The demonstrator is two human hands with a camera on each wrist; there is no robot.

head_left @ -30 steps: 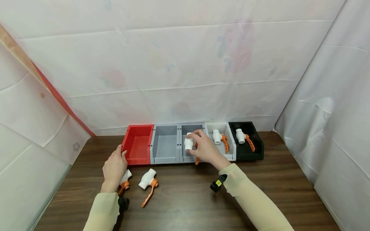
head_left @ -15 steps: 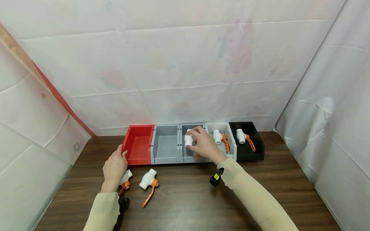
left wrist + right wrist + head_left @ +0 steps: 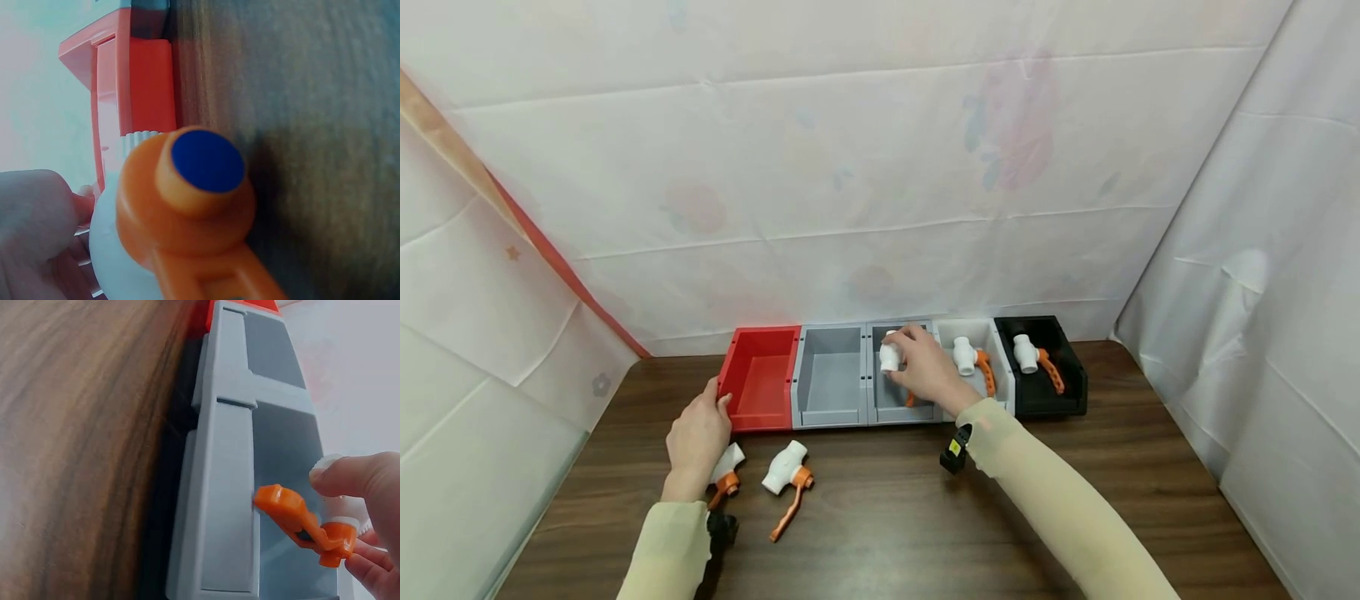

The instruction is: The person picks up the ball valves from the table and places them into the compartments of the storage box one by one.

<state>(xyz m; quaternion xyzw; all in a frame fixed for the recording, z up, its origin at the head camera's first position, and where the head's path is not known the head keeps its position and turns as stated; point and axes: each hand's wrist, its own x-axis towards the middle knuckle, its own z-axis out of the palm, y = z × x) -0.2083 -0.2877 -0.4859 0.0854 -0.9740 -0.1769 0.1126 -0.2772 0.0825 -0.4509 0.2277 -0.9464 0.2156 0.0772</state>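
My right hand (image 3: pixel 928 371) pinches a white ball valve (image 3: pixel 889 357) by its body over the second grey bin. In the right wrist view, that valve's orange lever (image 3: pixel 294 515) points toward the bin's front wall, with thumb and fingers on the white body. At the red bin (image 3: pixel 762 375), my left hand (image 3: pixel 698 437) rests its fingertips against the left side near the front corner. Beside the left wrist lies another ball valve (image 3: pixel 727 464), partly hidden by the hand; its orange stem cap with a blue disc (image 3: pixel 208 161) looms large in the left wrist view.
Another ball valve (image 3: pixel 786 468) lies on the wooden table (image 3: pixel 880 517). The bins stand in a row before a white cloth backdrop (image 3: pixel 865 167). The white bin (image 3: pixel 1006 400) and the black bin (image 3: pixel 1075 392) each hold one valve; the first grey bin (image 3: pixel 831 379) holds none.
My right hand has moved slightly back, away from me, with the ball valve, which now sits further back over the second grey bin. The left hand has stayed at the red bin.
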